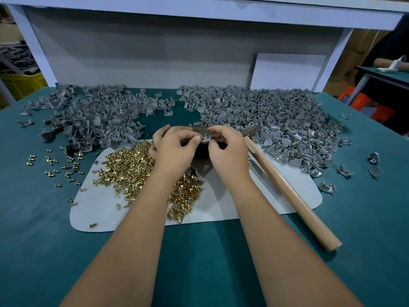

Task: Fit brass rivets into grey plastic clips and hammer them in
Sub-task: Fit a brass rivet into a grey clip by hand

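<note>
The table is covered in a teal-green mat, and a pale grey sheet with rounded corners lies in the middle of it. Behind stands a grey back panel under a white shelf frame, with a white board leaning against it on the right. Off to the left is a yellow crate; to the right, another green table, orange stools and part of another person in dark clothes.

Two big heaps of grey clips cover the far side of the table: one on the left, one on the right, where some clips show brass. A pile of brass rivets sits on the pale sheet, with loose rivets scattered on the green mat to its left. A hammer lies slanting on the right, its wooden handle running toward the near edge and its head up by the hands.

Both hands meet over a dark block at the far edge of the sheet. The left hand has its fingers curled and pinches a single grey clip with thumb and fingertip. The right hand, fingers also curled, pinches the same clip from the other side. A brass rivet stands upright out of that clip, between the two hands' fingertips.
</note>
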